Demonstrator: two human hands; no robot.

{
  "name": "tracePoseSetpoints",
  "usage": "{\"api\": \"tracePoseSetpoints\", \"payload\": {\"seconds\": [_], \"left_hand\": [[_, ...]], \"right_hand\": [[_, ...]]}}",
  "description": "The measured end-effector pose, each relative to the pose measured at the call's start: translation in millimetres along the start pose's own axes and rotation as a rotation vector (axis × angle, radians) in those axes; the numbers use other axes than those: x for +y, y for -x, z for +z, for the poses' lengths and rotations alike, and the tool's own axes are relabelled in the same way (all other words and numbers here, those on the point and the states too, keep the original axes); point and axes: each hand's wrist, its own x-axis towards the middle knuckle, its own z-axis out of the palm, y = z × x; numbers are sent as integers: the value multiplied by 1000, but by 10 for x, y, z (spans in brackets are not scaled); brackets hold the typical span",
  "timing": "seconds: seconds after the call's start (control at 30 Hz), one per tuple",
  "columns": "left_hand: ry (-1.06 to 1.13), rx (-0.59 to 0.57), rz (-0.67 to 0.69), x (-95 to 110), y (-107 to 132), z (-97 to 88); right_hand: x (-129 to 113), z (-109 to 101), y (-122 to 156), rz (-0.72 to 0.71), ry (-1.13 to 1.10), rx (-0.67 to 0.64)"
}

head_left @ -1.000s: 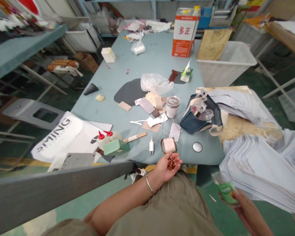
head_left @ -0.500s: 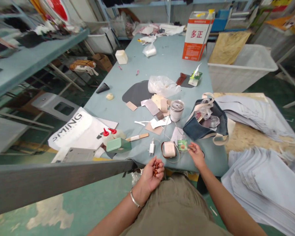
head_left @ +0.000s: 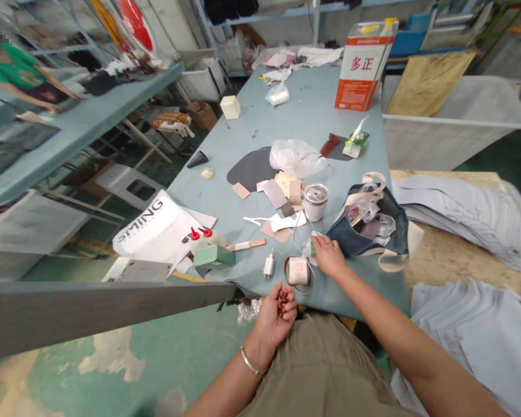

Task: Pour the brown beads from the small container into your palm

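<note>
My left hand is cupped in front of the table edge, its fingers curled round a handful of small, shiny reddish-brown nuts. A bracelet circles that wrist. Over the table, my right hand has its fingers on a small green packet, most of which they cover. Just left of this hand is a beige case with a brown strap, a thin cable looping round it. A white charger plug lies farther left. Beyond the right hand stands a lidded cup, beside a dark blue tote bag.
A green box and red-capped bottles stand at left, near a grey beam. Leather scraps and a plastic bag lie mid-table. A large can stands far right. Another person is at the left table.
My right hand has moved left and forward with the green packet, now mostly covering it. My left hand keeps the nuts. The view has turned left, bringing another person into sight.
</note>
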Motion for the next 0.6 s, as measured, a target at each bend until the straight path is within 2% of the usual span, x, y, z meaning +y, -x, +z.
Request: {"api": "tracePoseSetpoints", "payload": {"seconds": [0.13,0.27,0.33,0.4,0.5,0.6], "left_hand": [[50,4,21,-12,84,-43],[160,14,80,112,178,-241],[218,26,109,181,219,-375],[265,42,134,234,263,-509],[314,74,160,289,355,-690],[372,116,217,341,485,-868]], "right_hand": [[-112,-36,-126,-8,75,-57],[-163,-271,-96,-40,109,-21],[-264,-392,-243,-82,-15,54],[-483,-407,-538,-137,-239,89],[-986,-157,-1102,-174,-453,19],[-1485,300,-1564,-178,-466,-42]]}}
